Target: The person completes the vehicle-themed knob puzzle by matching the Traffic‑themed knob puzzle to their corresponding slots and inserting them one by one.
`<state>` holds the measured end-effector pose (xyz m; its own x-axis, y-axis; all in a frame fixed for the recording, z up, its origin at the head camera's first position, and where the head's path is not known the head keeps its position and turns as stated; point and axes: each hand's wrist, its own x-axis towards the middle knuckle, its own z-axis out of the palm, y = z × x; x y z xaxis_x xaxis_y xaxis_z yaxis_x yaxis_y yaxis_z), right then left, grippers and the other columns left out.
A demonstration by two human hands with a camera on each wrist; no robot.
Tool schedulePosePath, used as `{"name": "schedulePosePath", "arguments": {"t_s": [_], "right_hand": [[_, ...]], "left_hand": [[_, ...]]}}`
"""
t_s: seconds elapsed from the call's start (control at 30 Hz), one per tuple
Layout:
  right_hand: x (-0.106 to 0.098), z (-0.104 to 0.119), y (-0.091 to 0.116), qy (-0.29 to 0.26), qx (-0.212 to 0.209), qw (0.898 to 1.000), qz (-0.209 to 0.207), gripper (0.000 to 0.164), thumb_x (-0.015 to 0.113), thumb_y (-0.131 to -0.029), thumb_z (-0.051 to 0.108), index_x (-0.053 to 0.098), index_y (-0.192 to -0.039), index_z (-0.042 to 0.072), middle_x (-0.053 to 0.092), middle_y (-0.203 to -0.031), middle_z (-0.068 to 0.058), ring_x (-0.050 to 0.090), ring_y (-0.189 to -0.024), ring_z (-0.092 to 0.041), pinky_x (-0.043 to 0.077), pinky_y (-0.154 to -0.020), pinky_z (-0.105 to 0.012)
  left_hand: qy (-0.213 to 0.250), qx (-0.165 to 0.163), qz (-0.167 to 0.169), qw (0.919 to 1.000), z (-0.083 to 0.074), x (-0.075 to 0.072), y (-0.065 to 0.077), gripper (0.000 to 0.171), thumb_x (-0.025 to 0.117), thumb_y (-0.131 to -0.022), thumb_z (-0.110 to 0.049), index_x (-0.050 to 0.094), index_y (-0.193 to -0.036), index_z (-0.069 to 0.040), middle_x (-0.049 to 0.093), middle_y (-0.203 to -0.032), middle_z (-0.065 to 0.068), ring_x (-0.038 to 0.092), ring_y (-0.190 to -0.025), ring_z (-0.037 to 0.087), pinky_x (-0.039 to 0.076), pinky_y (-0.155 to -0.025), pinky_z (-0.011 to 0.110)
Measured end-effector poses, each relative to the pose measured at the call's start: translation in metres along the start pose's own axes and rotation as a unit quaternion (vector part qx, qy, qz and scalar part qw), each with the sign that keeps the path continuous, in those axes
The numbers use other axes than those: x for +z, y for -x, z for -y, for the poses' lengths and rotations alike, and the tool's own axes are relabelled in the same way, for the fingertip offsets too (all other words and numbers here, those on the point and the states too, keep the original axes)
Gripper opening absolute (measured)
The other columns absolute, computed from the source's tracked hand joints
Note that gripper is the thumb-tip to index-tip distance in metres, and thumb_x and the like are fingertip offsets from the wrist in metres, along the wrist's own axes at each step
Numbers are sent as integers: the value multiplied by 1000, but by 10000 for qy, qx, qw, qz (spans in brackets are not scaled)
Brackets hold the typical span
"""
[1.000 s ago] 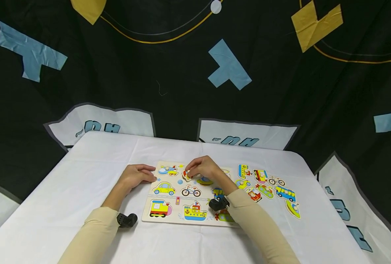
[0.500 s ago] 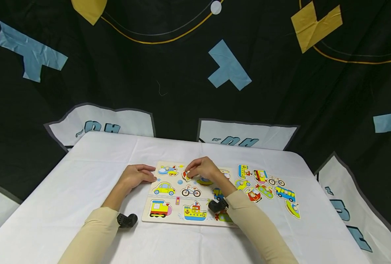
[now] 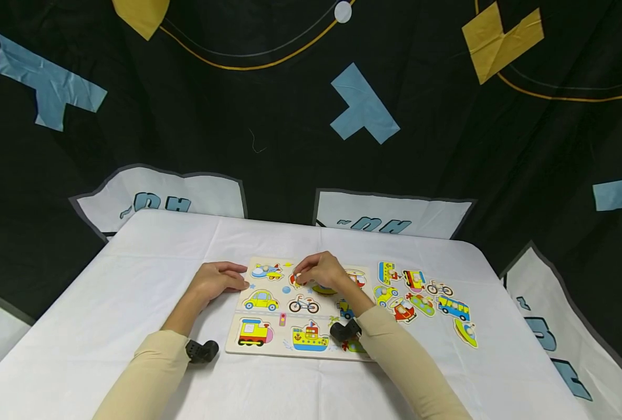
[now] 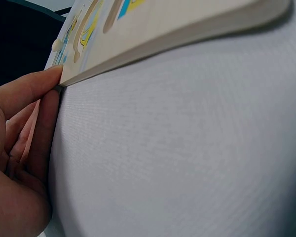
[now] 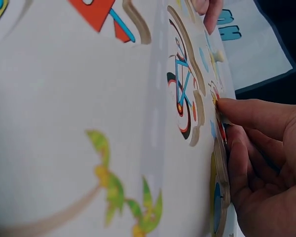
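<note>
A wooden puzzle board (image 3: 284, 313) with vehicle pictures lies flat on the white table. At its left edge rests my left hand (image 3: 218, 281); in the left wrist view its fingertips (image 4: 53, 74) touch the board's edge, fairly straight. My right hand (image 3: 321, 271) pinches a small red and yellow puzzle piece (image 3: 294, 281) between thumb and fingers, at the board's top row, right of the airplane piece (image 3: 266, 271). The right wrist view has the right hand (image 5: 256, 148) close over the board, past the bicycle picture (image 5: 183, 94). Fingers hide most of the pinched piece.
Right of the board lie several loose pieces, among them a blue bus (image 3: 453, 308), a helicopter (image 3: 404, 310), a bicycle (image 3: 439, 288) and a flying saucer (image 3: 466, 332). The right forearm (image 3: 405, 367) passes over the board's right side. A black curtain (image 3: 279, 116) hangs behind the table.
The pinched piece has turned and lies flatter, with less of its pale edge showing. My right hand and forearm have shifted slightly left and down. The left hand stays put.
</note>
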<state>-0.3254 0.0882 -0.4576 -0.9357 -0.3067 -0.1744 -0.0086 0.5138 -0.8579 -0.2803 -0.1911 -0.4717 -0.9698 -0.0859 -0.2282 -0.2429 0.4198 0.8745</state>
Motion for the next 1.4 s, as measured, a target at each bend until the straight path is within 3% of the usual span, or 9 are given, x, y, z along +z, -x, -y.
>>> {"name": "schedulePosePath", "arguments": {"t_s": [0.37,0.67,1.03,1.4], "right_hand": [[1,1,1,7,92,9999,-83,16,86,-79,15,80,-94,12,76,-82,1,64,-75,-13,48,-71,-26],[-9,-1,9,-523,173,9980,-315,23,85,-80,16,80,-103,15,76,-93,1,68,-85,-15,50,-82,-31],[-44,-5,25,-191,410,9951,-885,21,83,-83,21,79,-104,18,76,-89,0,66,-81,-22,50,-73,-33],[-93,-16,50,-173,289,9940,-1044,30,80,-85,18,75,-112,6,78,-97,-6,71,-95,-25,54,-91,-46]], "left_hand": [[-13,-24,-12,10000,-2,-1,3,48,85,-79,-21,71,-124,-10,77,-88,0,69,-87,15,51,-80,27],[9,-10,16,10000,0,0,1,49,85,-79,-20,71,-125,-9,77,-87,0,69,-85,13,52,-75,24],[56,-37,29,10000,1,2,-1,49,85,-79,-20,71,-125,-9,76,-88,0,69,-85,14,52,-75,24],[108,-95,52,9999,1,1,-2,50,86,-79,-19,71,-125,-9,76,-88,1,69,-84,14,53,-73,23]]}}
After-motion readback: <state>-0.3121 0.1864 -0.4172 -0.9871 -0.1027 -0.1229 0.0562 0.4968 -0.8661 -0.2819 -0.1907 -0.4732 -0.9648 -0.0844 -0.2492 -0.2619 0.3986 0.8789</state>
